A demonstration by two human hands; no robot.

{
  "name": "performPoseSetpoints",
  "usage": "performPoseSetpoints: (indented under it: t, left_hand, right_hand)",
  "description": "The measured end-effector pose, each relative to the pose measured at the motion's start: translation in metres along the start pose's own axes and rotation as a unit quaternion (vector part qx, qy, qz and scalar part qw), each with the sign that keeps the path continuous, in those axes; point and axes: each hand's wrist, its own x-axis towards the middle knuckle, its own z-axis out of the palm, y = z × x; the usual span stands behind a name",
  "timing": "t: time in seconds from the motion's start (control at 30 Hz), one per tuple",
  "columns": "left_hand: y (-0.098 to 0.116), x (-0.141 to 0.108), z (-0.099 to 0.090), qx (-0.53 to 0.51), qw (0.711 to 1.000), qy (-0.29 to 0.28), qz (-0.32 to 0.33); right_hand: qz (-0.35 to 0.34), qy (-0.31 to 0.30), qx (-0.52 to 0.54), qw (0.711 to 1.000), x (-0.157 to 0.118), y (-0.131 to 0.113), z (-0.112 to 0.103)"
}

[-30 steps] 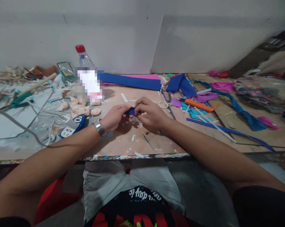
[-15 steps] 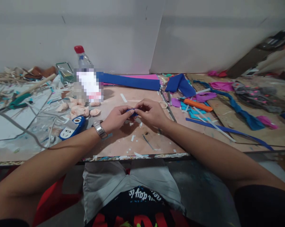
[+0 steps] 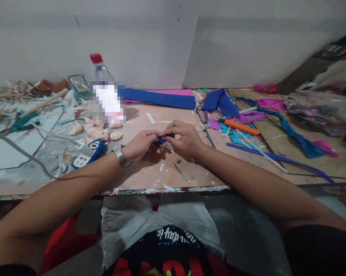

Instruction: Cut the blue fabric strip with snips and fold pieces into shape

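Note:
A small piece of blue material [image 3: 160, 140] is pinched between my two hands above the middle of the worktable [image 3: 138, 176]. My left hand [image 3: 142, 145], with a metal watch on its wrist, grips it from the left. My right hand [image 3: 184, 138] has thumb and fingers closed on its right end. Fingers cover much of the piece, so its full shape is hidden. Beyond the hands lies a wide blue strip [image 3: 167, 100] over a pink one. Small white scraps [image 3: 161, 167] lie on the board below the hands.
To the left are a blue-and-white power strip [image 3: 88, 154], crumpled peach pieces [image 3: 96, 134], green-handled pliers [image 3: 25, 122] and a red-capped bottle [image 3: 102, 71]. An orange utility knife [image 3: 240, 127], a narrow blue strip [image 3: 276, 157] and coloured scraps lie to the right. A wall stands behind.
More of the blue piece now shows between my fingers. My left fingers have shifted slightly, with fingertips visible beneath it. The camera view has moved a little.

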Motion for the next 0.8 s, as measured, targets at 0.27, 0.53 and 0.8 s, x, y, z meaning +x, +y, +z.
performPoseSetpoints:
  t: [0.27, 0.53, 0.8]
  left_hand:
    - [0.0023, -0.0011, -0.0011, -0.044, 0.998, -0.035, -0.015]
    - [0.0044, -0.0001, 0.0017, -0.031, 0.999, -0.003, -0.004]
    - [0.0054, -0.0006, 0.0024, -0.021, 0.999, 0.031, -0.024]
  right_hand:
    - [-0.035, -0.044, 0.028, 0.998, 0.0002, 0.0054, -0.0030]
    - [-0.039, -0.048, 0.034, 0.998, 0.0017, 0.0033, -0.0048]
    - [0.026, -0.022, 0.014, 0.999, 0.0021, 0.0020, -0.0048]
